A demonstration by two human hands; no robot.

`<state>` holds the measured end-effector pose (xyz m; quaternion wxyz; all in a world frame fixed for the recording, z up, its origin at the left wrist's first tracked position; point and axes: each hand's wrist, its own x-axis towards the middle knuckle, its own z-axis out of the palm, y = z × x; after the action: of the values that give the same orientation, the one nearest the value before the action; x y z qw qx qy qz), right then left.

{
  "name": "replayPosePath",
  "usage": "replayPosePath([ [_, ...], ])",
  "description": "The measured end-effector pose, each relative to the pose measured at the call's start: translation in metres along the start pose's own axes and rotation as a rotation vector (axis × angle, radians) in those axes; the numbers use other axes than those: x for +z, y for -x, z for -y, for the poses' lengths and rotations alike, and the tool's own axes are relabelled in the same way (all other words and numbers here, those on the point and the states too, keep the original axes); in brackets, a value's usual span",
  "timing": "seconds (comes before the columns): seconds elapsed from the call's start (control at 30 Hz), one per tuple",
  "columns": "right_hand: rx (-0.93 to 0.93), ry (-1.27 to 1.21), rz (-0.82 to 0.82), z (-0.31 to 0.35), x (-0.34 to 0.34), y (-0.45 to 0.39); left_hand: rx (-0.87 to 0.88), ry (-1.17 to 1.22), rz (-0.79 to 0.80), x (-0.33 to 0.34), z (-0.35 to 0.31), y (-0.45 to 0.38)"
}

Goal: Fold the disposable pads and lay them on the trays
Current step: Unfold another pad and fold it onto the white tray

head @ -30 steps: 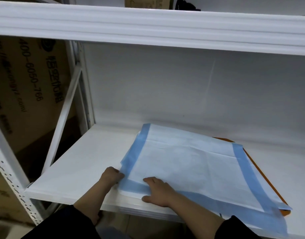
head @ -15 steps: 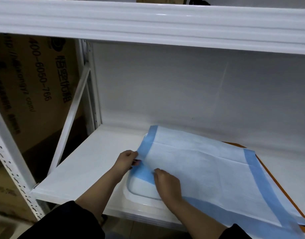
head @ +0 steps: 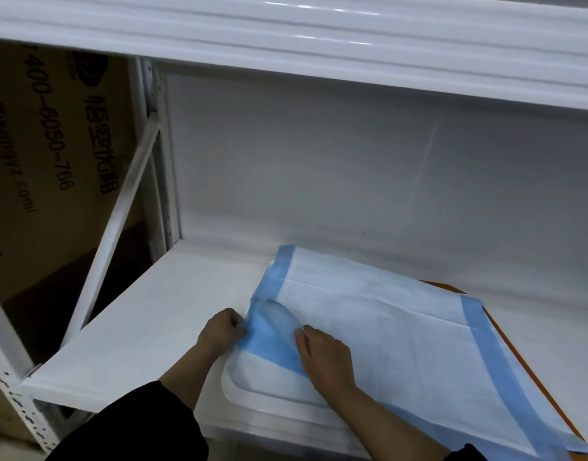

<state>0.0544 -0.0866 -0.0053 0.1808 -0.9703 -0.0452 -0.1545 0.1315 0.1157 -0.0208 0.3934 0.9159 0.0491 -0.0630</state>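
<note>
Now the left grip (head: 224, 331) pinches the pad (head: 385, 337) corner folded further back, right grip (head: 322, 357) pressing flat, white tray (head: 252, 390) more exposed.

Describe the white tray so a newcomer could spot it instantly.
Start at the white shelf board of the metal rack. On it lies a blue-bordered disposable pad, its near-left corner turned back between the left hand and right hand. The white tray is the rounded-corner rim exposed there, unlike the orange tray edging out at the pad's right.
</note>
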Motion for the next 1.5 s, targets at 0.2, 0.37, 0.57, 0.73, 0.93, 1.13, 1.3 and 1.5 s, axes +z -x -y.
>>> replayPosePath([
  [0.2, 0.010, -0.005, -0.014, -0.005, -0.003, -0.003, 0.118, -0.357, -0.144, 0.000, -0.011, 0.001],
  [0.37, 0.025, -0.014, -0.056, -0.009, -0.022, -0.010, 0.504, -0.280, -0.283, -0.008, -0.039, 0.006],
  [0.57, 0.018, -0.067, -0.207, -0.017, -0.053, -0.027, 0.644, -0.271, -0.353, -0.021, -0.082, 0.012],
  [0.73, 0.031, -0.033, -0.252, -0.022, -0.082, -0.043, 0.441, 0.036, -0.180, -0.025, -0.109, 0.016],
  [0.93, 0.020, -0.007, -0.286, -0.021, -0.097, -0.054, 0.259, 0.517, -0.018, -0.029, -0.130, 0.022],
  [1.13, -0.037, -0.003, -0.308, -0.019, -0.104, -0.062, 0.215, 0.053, -0.280, -0.034, -0.127, 0.019],
  [1.3, -0.096, 0.059, -0.357, -0.015, -0.107, -0.070, -0.181, 0.830, -0.012, -0.045, -0.139, 0.027],
  [1.5, -0.270, 0.197, -0.423, 0.002, -0.085, -0.060, -0.370, 0.895, 0.045, -0.044, -0.090, 0.035],
])
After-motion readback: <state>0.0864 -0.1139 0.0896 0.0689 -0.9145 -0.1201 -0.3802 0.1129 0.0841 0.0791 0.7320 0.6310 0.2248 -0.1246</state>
